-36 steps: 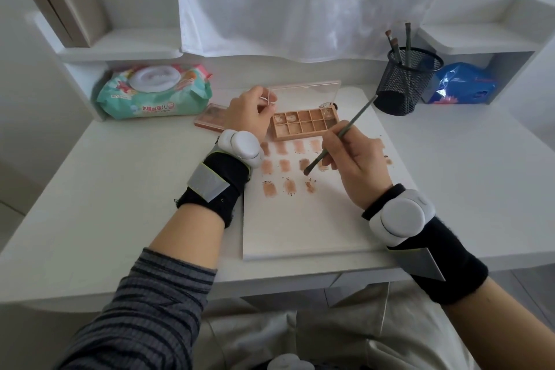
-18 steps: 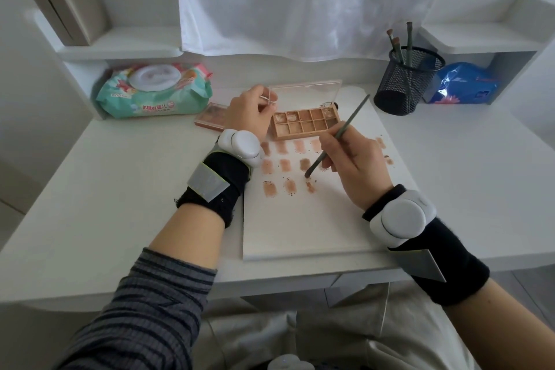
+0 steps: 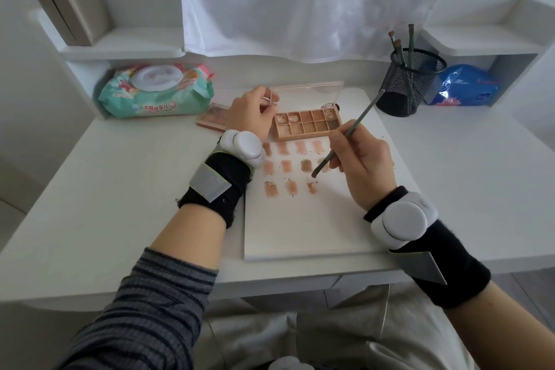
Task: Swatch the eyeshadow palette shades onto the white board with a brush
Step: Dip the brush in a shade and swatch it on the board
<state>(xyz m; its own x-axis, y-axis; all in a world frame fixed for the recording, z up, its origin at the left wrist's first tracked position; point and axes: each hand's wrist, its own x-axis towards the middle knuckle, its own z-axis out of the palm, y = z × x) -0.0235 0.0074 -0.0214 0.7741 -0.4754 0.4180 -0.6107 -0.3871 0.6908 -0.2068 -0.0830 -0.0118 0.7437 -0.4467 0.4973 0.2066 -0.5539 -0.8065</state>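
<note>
An open eyeshadow palette (image 3: 306, 125) with tan and brown pans lies at the far end of the white board (image 3: 300, 228), its clear lid raised. My left hand (image 3: 253, 116) rests at the palette's left edge, fingers pinched on the lid's corner. My right hand (image 3: 362, 165) holds a thin grey brush (image 3: 348, 137) like a pen, its dark tip just above the third swatch of the bottom row (image 3: 311, 188). Three rows of brownish swatches (image 3: 285, 165) sit on the board below the palette.
A second closed palette (image 3: 211, 119) lies left of my left hand. A pack of wet wipes (image 3: 156, 90) sits at the back left. A black mesh cup (image 3: 405, 81) with brushes stands at the back right, beside a blue packet (image 3: 464, 85). White curtain hangs behind.
The brush tip moved down to the bottom row's third swatch, then lifted slightly up and right. My left hand stayed on the palette.
</note>
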